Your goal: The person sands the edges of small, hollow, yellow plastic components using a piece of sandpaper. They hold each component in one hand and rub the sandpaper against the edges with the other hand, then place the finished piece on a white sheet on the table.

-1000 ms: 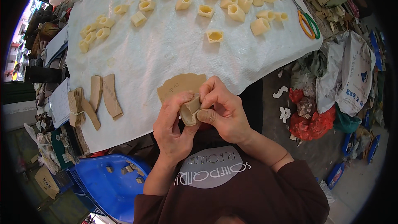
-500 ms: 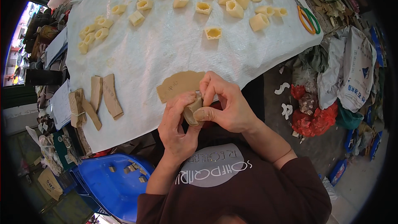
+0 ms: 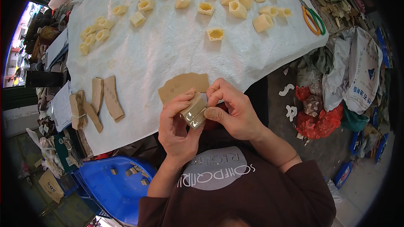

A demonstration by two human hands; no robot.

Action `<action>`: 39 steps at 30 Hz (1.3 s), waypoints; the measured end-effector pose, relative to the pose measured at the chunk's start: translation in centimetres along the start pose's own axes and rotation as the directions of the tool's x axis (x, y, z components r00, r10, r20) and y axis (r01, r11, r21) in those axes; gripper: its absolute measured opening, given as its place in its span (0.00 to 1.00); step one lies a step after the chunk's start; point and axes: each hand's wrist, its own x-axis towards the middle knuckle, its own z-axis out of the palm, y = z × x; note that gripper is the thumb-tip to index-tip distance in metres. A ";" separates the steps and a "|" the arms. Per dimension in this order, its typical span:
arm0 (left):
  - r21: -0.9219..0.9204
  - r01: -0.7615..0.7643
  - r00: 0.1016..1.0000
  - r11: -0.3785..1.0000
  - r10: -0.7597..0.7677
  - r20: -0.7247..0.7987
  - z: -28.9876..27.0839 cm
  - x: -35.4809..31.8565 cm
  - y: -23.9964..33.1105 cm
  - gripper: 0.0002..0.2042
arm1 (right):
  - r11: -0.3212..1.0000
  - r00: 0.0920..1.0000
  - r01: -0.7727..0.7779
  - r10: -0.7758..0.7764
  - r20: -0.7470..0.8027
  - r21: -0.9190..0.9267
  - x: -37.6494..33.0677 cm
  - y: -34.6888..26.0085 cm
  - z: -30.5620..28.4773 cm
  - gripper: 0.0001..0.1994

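Both hands, left hand (image 3: 179,122) and right hand (image 3: 231,111), grip the small beige box (image 3: 194,111) with closed fingers just below the cardboard sheet (image 3: 183,85); too hard a squeeze may crush it.

A small tan folded card piece (image 3: 193,111) with glossy tape, tilted, pinched above the table edge

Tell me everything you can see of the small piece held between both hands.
The small tan piece looks like folded, glossy card or plastic, pale beige, with a shiny lower end. It is tilted diagonally, above the table's near edge, in front of a flat brown sheet. The left hand cradles it; the right hand pinches its right side.
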 end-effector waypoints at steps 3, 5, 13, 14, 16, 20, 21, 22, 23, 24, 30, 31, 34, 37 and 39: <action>0.047 0.007 1.000 0.999 -0.007 -0.007 0.1 -0.1 0.2 0.22 | 0.996 1.000 0.017 -0.018 -0.012 -0.092 -0.1 -0.4 0.0 0.07; 0.076 0.037 0.999 0.996 -0.037 -0.002 0.3 -0.1 0.2 0.22 | 0.994 0.998 -0.003 -0.004 -0.062 -0.106 -0.4 -0.5 0.2 0.07; 0.143 -0.036 0.999 0.989 0.036 0.005 0.2 -0.3 0.1 0.21 | 0.967 0.977 -0.154 0.180 -0.118 0.201 -0.2 -0.3 1.4 0.06; 0.137 -0.047 0.999 0.989 0.046 0.007 0.2 -0.4 0.0 0.21 | 0.951 0.976 -0.170 0.199 -0.090 0.258 -0.2 -0.2 1.3 0.07; 0.155 -0.073 0.997 0.985 0.073 0.011 0.3 -0.4 -0.1 0.20 | 0.906 0.973 -0.203 0.230 -0.029 0.370 -0.2 0.3 1.1 0.07; 0.174 -0.127 0.992 0.976 0.128 0.007 0.6 -0.4 -0.2 0.20 | 0.652 0.955 -0.235 0.293 0.046 0.721 0.0 1.2 1.1 0.10; 0.159 -0.123 0.992 0.980 0.124 0.002 0.7 -0.4 -0.1 0.20 | 0.573 0.944 -0.268 0.319 0.091 0.775 0.2 0.9 1.1 0.14; 0.141 -0.120 0.993 0.983 0.121 0.000 0.9 -0.3 0.0 0.21 | 0.489 0.931 -0.297 0.339 0.135 0.820 0.3 0.8 1.0 0.18; 0.123 -0.116 0.993 0.986 0.117 -0.002 1.1 -0.3 0.1 0.21 | 0.441 0.926 -0.329 0.325 0.193 0.835 0.2 0.9 0.9 0.19; 0.127 -0.128 0.992 0.984 0.129 -0.001 1.2 -0.3 0.1 0.21 | 0.392 0.918 -0.361 0.308 0.249 0.846 0.0 1.3 0.6 0.21; 0.154 -0.176 0.984 0.972 0.179 -0.011 1.4 -0.6 -0.6 0.22 | 0.491 0.912 -0.373 0.348 0.215 0.787 -0.3 1.0 0.8 0.19; 0.166 -0.178 0.983 0.970 0.182 -0.008 1.4 -0.5 -0.7 0.22 | 0.532 0.912 -0.368 0.366 0.185 0.762 -0.3 0.7 0.9 0.18; 0.181 -0.192 0.980 0.964 0.198 -0.014 1.6 -0.5 -0.9 0.22 | 0.653 0.923 -0.338 0.369 0.105 0.677 -0.5 0.3 1.2 0.16; 0.237 -0.266 0.963 0.934 0.269 0.020 1.7 -0.6 -1.3 0.24 | 0.713 0.926 -0.340 0.369 0.084 0.614 -0.4 0.3 1.3 0.16; 0.263 -0.300 0.953 0.917 0.301 0.039 1.8 -0.6 -1.4 0.25 | 0.746 0.933 -0.328 0.351 0.076 0.580 -0.4 1.2 1.1 0.17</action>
